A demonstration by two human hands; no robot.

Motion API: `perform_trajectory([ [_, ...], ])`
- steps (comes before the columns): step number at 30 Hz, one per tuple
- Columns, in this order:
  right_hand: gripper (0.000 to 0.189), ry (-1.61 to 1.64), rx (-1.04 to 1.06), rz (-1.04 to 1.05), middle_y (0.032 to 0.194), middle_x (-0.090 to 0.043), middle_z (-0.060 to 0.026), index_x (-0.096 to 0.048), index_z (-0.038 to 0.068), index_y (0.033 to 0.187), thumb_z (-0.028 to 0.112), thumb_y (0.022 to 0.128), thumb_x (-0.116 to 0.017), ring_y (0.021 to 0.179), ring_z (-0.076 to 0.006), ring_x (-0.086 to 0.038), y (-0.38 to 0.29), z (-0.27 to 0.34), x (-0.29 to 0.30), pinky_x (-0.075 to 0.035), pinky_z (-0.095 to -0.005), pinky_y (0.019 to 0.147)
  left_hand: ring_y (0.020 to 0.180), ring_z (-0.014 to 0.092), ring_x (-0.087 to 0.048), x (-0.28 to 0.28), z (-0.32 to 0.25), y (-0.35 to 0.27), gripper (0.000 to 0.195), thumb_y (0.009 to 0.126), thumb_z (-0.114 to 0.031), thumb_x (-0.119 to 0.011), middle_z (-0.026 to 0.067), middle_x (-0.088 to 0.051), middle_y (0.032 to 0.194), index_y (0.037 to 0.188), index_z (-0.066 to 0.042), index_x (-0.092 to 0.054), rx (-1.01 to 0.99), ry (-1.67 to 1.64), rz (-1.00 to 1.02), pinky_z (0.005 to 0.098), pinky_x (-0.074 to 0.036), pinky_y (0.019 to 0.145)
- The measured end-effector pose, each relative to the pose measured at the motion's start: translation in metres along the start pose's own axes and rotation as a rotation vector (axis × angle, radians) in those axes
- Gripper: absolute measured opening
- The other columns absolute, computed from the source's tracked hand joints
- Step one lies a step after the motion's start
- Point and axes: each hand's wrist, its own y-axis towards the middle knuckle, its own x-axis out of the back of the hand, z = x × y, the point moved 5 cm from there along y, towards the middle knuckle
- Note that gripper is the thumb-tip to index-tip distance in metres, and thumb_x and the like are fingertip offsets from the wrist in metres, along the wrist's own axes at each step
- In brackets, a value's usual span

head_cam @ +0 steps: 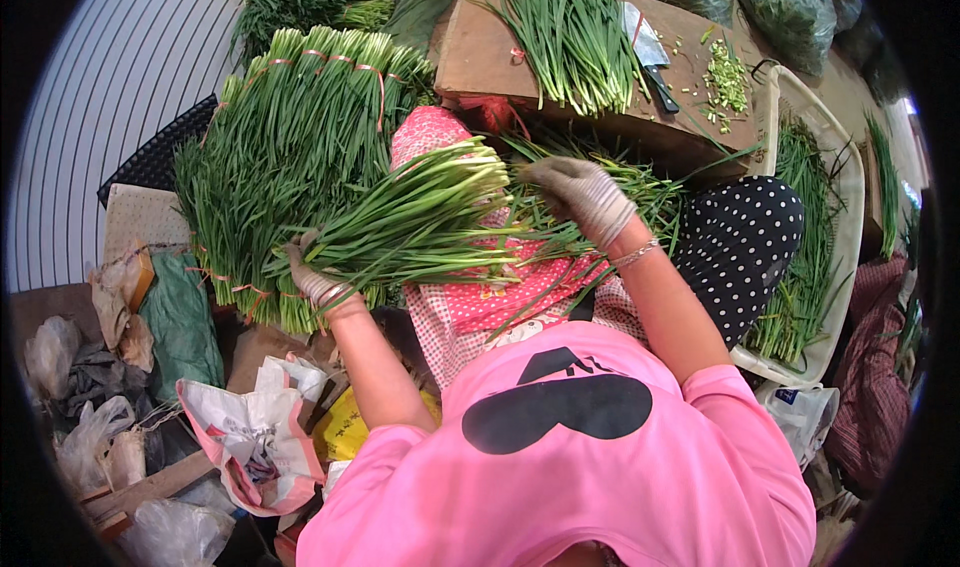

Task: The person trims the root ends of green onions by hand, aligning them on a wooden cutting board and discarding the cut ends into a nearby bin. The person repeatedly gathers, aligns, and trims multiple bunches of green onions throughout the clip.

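A loose bunch of garlic chives (pixel 420 222) lies across my lap, its pale cut ends to the right. My gloved left hand (pixel 309 267) holds the leafy end of this bunch. Just right of the pale ends is my gloved right hand (pixel 574 188), over loose chives on the lap; its fingertips are partly hidden, and whether they grip a stalk is unclear. Tied bundles of chives (pixel 300 109) are piled at the left. Ahead, a wooden block (pixel 480 49) bears more chives (pixel 577 42), a cleaver (pixel 646 46) and chopped stalk ends (pixel 726 79).
A white plastic basket (pixel 847 267) with chives stands at the right. Filled plastic bags (pixel 787 12) lie at the back right. At the lower left are a paper-like sack (pixel 255 439), crumpled plastic bags (pixel 180 529) and a wooden strip (pixel 150 484).
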Motion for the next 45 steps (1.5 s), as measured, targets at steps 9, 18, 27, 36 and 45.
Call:
perform_trajectory([
  [9, 0.042, -0.491, 0.414, 0.456, 0.128, -0.062, -0.0107, -0.053, 0.005, 0.133, 0.007, 0.092, -0.062, 0.114, -0.0183, -0.061, -0.018, 0.021, -0.045, -0.048, -0.0353, 0.098, 0.071, 0.014, -0.040, -0.057, -0.070, -0.035, 0.020, 0.098, -0.022, -0.058, -0.0036, -0.034, 0.072, 0.081, -0.015, -0.050, -0.367, -0.161, 0.681, 0.0377, -0.039, 0.096],
  [18, 0.043, -0.009, -0.061, 0.485, 0.115, -0.066, -0.0065, -0.057, -0.003, 0.128, 0.016, 0.090, -0.065, 0.099, -0.0113, -0.059, -0.024, -0.019, -0.058, -0.049, -0.0275, 0.088, 0.068, 0.015, -0.038, -0.022, -0.039, 0.000, 0.021, 0.097, -0.030, -0.058, -0.0040, -0.031, 0.068, 0.085, -0.013, -0.057, -0.149, -0.373, 0.501, 0.0396, -0.042, 0.090],
  [27, 0.016, -0.433, -0.061, 0.576, 0.083, -0.067, -0.0015, -0.068, -0.001, 0.093, 0.014, 0.089, -0.063, 0.075, -0.0087, -0.057, -0.045, -0.009, -0.025, -0.048, -0.0251, 0.068, 0.058, 0.013, -0.034, -0.017, -0.029, 0.008, 0.018, 0.098, -0.026, -0.058, -0.0048, -0.030, 0.063, 0.085, -0.013, -0.057, -0.080, -0.485, 0.574, 0.0400, -0.045, 0.089],
  [36, 0.024, -0.986, 0.377, 0.082, 0.087, -0.066, -0.0173, -0.072, 0.005, 0.097, 0.024, 0.083, -0.069, 0.086, -0.0334, -0.064, -0.027, 0.025, -0.026, -0.051, -0.0391, 0.078, 0.057, 0.009, -0.032, -0.035, -0.034, 0.002, 0.016, 0.097, -0.020, -0.058, -0.0075, -0.029, 0.063, 0.084, -0.012, -0.060, -0.140, -0.496, 0.774, 0.0362, -0.043, 0.091],
  [45, 0.042, -0.197, -0.112, 0.433, 0.108, -0.070, -0.0069, -0.062, -0.003, 0.121, 0.012, 0.084, -0.074, 0.097, -0.0137, -0.061, -0.002, -0.010, -0.067, -0.049, -0.0300, 0.092, 0.059, 0.010, -0.036, -0.027, -0.034, 0.000, 0.017, 0.098, -0.020, -0.057, -0.0055, -0.032, 0.064, 0.084, -0.010, -0.060, -0.086, -0.577, 0.702, 0.0349, -0.043, 0.088],
])
